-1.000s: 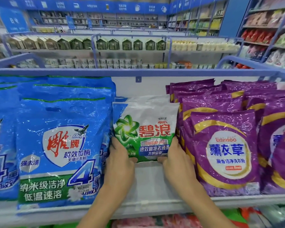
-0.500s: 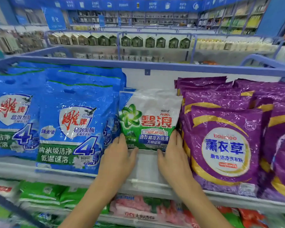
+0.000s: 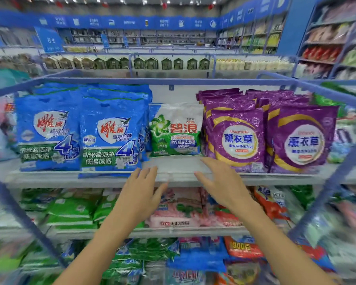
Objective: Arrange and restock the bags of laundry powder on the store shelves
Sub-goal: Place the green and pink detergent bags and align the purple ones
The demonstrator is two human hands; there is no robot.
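Retail shop, supermarket detergent aisle. Evidence:
- Near grey metal shelf board [image 3: 173, 177] in a blue tube frame [image 3: 173, 81], stocked face-out with repeats of the same product.
- On it: glossy blue plastic laundry powder bags [image 3: 111, 130] left, white-and-green plastic powder bag [image 3: 176, 130] middle, shiny purple plastic powder bags [image 3: 237, 138] right.
- Lower tiers packed with green packs [image 3: 70, 210] and pink packs [image 3: 179, 208].
- Far: row of green house-shaped cartons [image 3: 167, 63], blue sign band with white icons [image 3: 132, 22] along the wall.
- Tall stocked racks [image 3: 333, 44] far right.
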